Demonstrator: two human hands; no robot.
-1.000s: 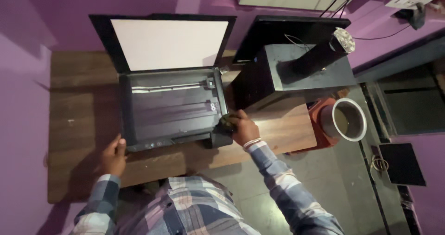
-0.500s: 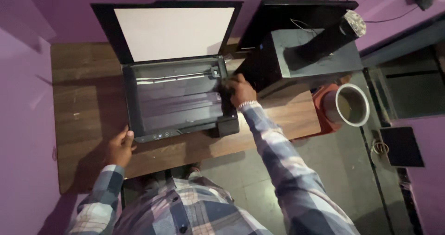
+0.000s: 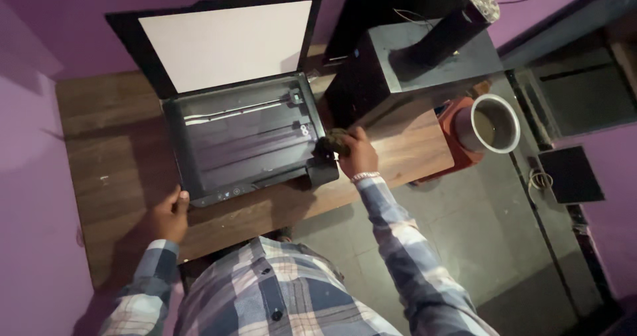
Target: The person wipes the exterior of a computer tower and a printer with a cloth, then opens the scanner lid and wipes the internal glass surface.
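A black flatbed printer-scanner (image 3: 245, 147) sits on a wooden table (image 3: 113, 143) with its lid (image 3: 222, 41) raised, white underside showing, and the dark glass bed exposed. My right hand (image 3: 355, 151) presses a dark crumpled cloth (image 3: 330, 141) against the right edge of the scanner, near its front corner. My left hand (image 3: 169, 215) rests on the table, thumb touching the scanner's front left corner by the button strip, and holds nothing.
A black computer tower (image 3: 391, 70) stands to the right of the scanner with a dark cylinder (image 3: 451, 27) lying on top. Beyond the table's right end is a metal pot (image 3: 494, 124) on a red stool. A dark flat pad (image 3: 570, 173) lies on the floor. Purple walls surround.
My right hand with the cloth went up the scanner's right edge toward the back, then came down again toward the front corner. My left hand stayed at the front left corner.
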